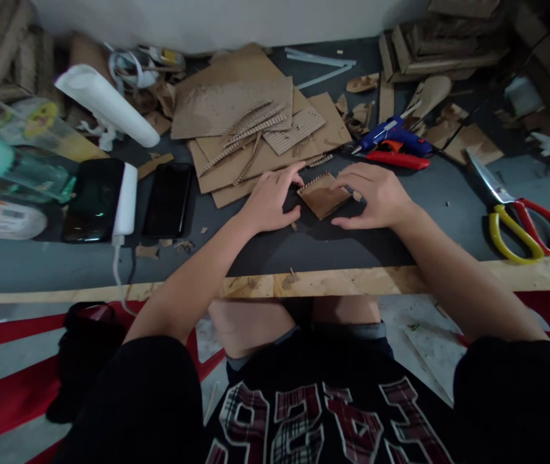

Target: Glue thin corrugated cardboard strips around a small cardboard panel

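Observation:
A small square piece of cardboard (324, 195) with corrugated strips along its edges lies on the dark tabletop between my hands. My left hand (275, 198) is at its left side, thumb and fingers spread apart, fingertips close to the upper left corner. On the other side my right hand (376, 195) curves around the right corner; its fingertips overlap the piece and the thumb stays apart from them. Whether those fingertips press on the cardboard I cannot tell. Just beyond the hands is a pile of cardboard sheets (231, 106) with ridged offcuts on top.
Right of the pile lie a blue glue gun (383, 134) and a red-handled tool (398, 159). Scissors (516, 216) rest at the right. On the left are a black phone (167, 200), a white power bank (126, 200), a paper roll (108, 106) and bottles. Glue sticks (320, 59) lie behind.

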Motion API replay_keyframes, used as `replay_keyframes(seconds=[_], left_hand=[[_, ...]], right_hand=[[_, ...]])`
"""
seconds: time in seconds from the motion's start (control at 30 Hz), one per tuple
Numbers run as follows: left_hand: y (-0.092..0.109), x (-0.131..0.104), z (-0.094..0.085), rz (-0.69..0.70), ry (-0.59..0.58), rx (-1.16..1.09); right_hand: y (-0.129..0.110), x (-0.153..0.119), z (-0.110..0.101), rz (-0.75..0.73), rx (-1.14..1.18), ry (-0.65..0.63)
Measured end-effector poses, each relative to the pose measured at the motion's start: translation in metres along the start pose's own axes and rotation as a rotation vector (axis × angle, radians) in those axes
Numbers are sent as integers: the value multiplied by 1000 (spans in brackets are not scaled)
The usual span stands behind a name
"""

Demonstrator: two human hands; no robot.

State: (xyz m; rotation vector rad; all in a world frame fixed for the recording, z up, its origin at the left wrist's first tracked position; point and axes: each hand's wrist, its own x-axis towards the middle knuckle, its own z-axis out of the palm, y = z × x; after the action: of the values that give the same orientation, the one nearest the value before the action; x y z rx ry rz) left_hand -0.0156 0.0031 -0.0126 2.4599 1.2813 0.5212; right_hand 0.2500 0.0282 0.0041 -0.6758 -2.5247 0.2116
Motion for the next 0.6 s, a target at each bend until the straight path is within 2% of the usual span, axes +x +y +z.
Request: replay_keyframes(seconds=[0.07, 0.13, 0.23, 0.3, 0.4, 0.47, 0.53, 0.6], left_hand=[[0, 1, 0, 3, 24, 31], [-2, 0, -1, -51, 124, 94], [-17, -2, -6, -226, 352, 181], [-36, -5, -8, -352, 426, 193], [-64, -8, -10, -472, 403, 204], [-73, -8, -10, -460, 408, 203], [-71, -7, -10, -433, 428, 169], [-57, -3, -11, -425, 410, 62]], right_hand=[[2, 0, 0, -29, 3, -43], [5, 0, 1, -29, 7, -72], [6, -1, 5, -9, -7, -41], [5, -1, 8, -1, -26, -12], [2, 0, 13, -9, -48, 19], [0, 1, 15, -17, -58, 14], [-3, 1, 16, -11, -59, 5], [-3, 0, 16, 15, -63, 17]])
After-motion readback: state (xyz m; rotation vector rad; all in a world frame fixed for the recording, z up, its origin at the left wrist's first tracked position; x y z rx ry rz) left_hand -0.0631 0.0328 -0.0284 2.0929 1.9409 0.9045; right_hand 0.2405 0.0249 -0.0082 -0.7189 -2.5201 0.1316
